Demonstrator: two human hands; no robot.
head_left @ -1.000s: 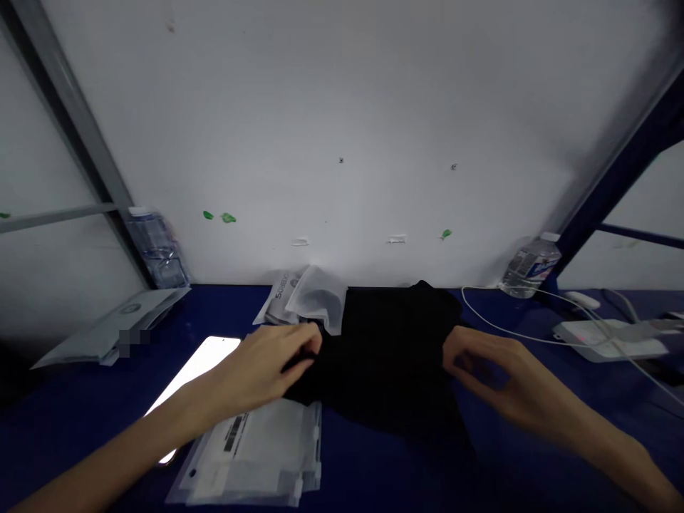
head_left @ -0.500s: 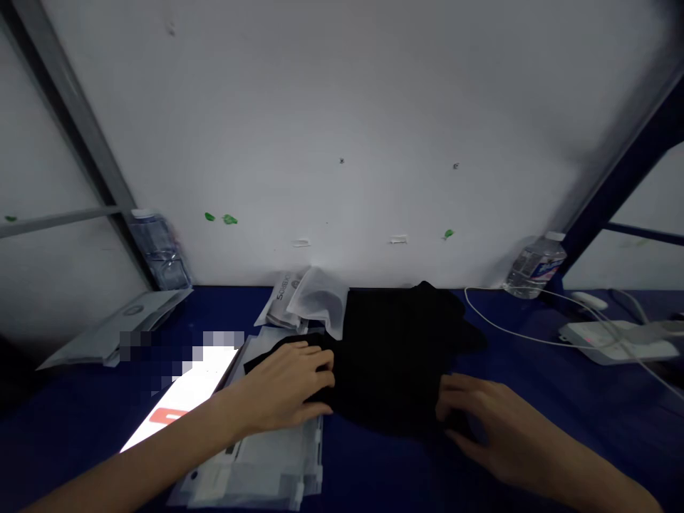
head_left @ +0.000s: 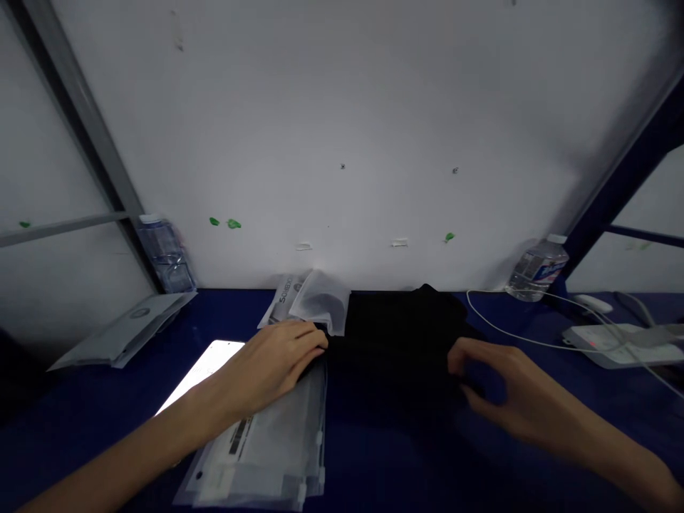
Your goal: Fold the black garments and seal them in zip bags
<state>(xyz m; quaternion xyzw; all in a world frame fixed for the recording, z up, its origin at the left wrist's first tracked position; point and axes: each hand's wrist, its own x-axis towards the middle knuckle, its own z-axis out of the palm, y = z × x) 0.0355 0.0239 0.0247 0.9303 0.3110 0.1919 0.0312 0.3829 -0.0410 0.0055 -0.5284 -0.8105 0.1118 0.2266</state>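
A black cloth garment (head_left: pixel 395 320) lies on the blue table, its near edge drawn up between my hands; dark folds hide its exact kind. My left hand (head_left: pixel 286 353) is closed on the garment's left part, above a stack of frosted zip bags (head_left: pixel 272 449). At the right edge, my right hand (head_left: pixel 491 374) pinches the fabric between thumb and fingers. Behind my left hand, small frosted packets (head_left: pixel 320 299) touch the garment. A lit phone (head_left: pixel 206 367) lies left of the bags, partly covered by my left forearm.
A white wall stands at the back. Water bottles are at the left (head_left: pixel 167 253) and right (head_left: pixel 539 267). A flat grey packet (head_left: pixel 125 328) lies far left. On the right are a power strip (head_left: pixel 614 342), a white cable (head_left: pixel 507 331) and a white mouse (head_left: pixel 593 304).
Both hands have moved away from me, toward the wall, taking the garment's near edge along. The garment now covers less of the table, and more of the zip bags shows.
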